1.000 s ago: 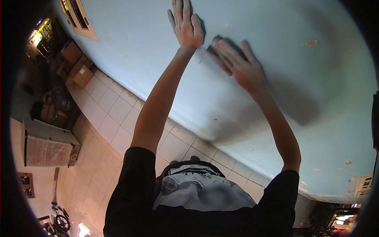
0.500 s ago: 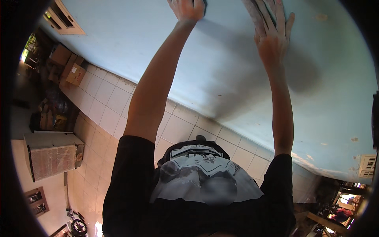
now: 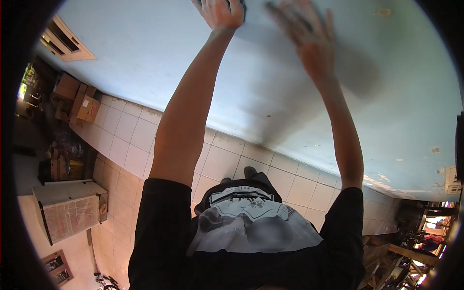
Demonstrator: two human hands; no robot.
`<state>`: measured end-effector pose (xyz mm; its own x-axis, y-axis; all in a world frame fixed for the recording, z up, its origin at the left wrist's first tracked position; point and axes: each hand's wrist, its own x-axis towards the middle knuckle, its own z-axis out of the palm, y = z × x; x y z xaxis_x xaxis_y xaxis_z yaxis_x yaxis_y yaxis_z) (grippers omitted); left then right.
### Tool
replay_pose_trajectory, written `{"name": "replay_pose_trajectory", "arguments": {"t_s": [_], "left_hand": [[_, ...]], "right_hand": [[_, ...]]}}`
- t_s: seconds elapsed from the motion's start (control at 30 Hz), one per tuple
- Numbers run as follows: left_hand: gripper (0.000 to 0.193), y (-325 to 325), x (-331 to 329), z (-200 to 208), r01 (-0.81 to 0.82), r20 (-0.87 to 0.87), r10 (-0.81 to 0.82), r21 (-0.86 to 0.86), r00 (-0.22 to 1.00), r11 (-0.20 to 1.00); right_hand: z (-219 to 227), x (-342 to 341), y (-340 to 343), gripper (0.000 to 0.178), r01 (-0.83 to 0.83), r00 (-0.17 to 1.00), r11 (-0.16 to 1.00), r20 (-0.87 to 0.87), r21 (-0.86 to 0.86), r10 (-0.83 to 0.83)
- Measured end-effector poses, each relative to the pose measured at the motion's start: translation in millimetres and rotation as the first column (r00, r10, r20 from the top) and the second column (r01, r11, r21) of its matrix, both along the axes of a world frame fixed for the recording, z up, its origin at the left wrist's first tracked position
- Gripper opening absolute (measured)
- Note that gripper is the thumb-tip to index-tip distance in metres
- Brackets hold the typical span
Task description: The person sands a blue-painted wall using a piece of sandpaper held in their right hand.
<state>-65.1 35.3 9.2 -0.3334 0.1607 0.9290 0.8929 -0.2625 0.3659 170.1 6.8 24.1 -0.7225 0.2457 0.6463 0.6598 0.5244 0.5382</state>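
Note:
A pale blue wall (image 3: 275,82) with chipped patches fills the upper part of the view. My left hand (image 3: 220,13) lies against it near the top edge, fingers bent over something dark whose edge peeks out beside the hand; its kind is hidden. To the right, my right hand (image 3: 311,41) is spread with fingers apart, over or on the wall. Motion smears its fingers, and nothing shows in them. Both arms reach up from short black sleeves, and shadows fall on the wall below the hands.
Light floor tiles (image 3: 220,162) run along the wall's foot, where I stand. Cardboard boxes (image 3: 87,107), a plastic-wrapped cabinet (image 3: 72,217) and part of a bicycle (image 3: 107,282) are at left. A slatted vent (image 3: 65,41) sits upper left. Wooden clutter (image 3: 411,253) lies lower right.
My right hand has moved left along the wall, closer to my left hand. The left hand has shifted slightly left. The view has tilted a little.

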Motion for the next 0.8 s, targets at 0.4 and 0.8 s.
{"name": "replay_pose_trajectory", "arguments": {"t_s": [0.4, 0.8], "left_hand": [[0.067, -1, 7, -1, -0.001, -0.005, 0.001, -0.007, 1.0, 1.0], [0.066, -3, 6, -6, -0.023, -0.006, 0.022, -0.047, 1.0, 0.999]], "right_hand": [[48, 12, -1, 0.058, -0.02, 0.932, 0.967, 0.356, 0.255, -0.074], [28, 18, -11, 0.079, 0.017, 0.953, 0.983, 0.293, 0.184, -0.072]]}}
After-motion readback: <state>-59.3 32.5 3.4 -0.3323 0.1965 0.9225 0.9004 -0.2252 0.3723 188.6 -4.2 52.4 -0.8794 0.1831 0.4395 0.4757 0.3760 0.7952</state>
